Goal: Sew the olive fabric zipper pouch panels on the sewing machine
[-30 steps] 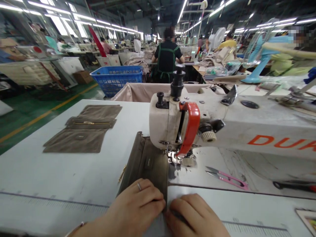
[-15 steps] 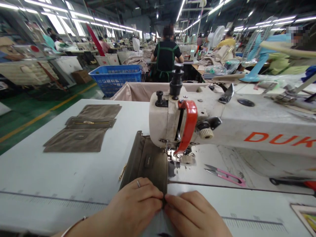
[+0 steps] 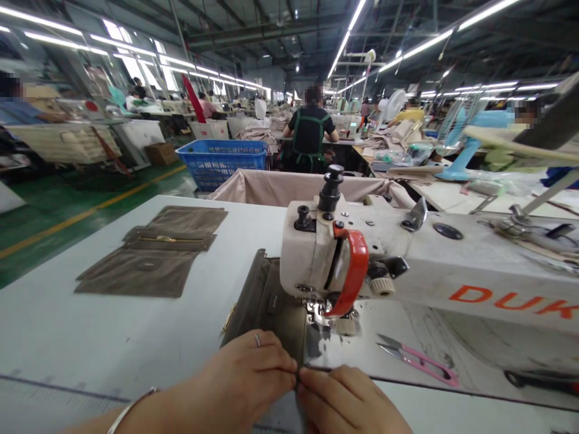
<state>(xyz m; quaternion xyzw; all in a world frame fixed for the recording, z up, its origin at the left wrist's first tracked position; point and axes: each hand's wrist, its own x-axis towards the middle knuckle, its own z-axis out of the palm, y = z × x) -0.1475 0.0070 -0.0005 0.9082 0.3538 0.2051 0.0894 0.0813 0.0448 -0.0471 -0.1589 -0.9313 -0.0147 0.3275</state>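
Note:
A dark olive-brown fabric piece point(image 3: 278, 325) with a small label lies under the needle area of a sewing machine point(image 3: 312, 253). Its right edge runs beneath the presser foot point(image 3: 319, 313). My left hand point(image 3: 253, 374), with a ring and a bracelet, is closed on the near right corner of the fabric. Fingertips of my right hand point(image 3: 348, 398) pinch the same edge from the other side, almost touching the left ones. A gold zipper pull point(image 3: 229, 317) sticks out at the fabric's left side.
Another brown fabric piece with a zipper point(image 3: 154, 265) lies flat on the table point(image 3: 113, 337) at left. Pink-handled thread snips point(image 3: 420, 360) rest right of the needle. Beyond are a fabric-lined bin point(image 3: 271, 184), a blue basket point(image 3: 221, 160) and a seated person point(image 3: 312, 129).
The camera view has tilted up, so the machine and table appear lower. Both hands keep their pinch on the fabric edge, which looks little moved under the presser foot.

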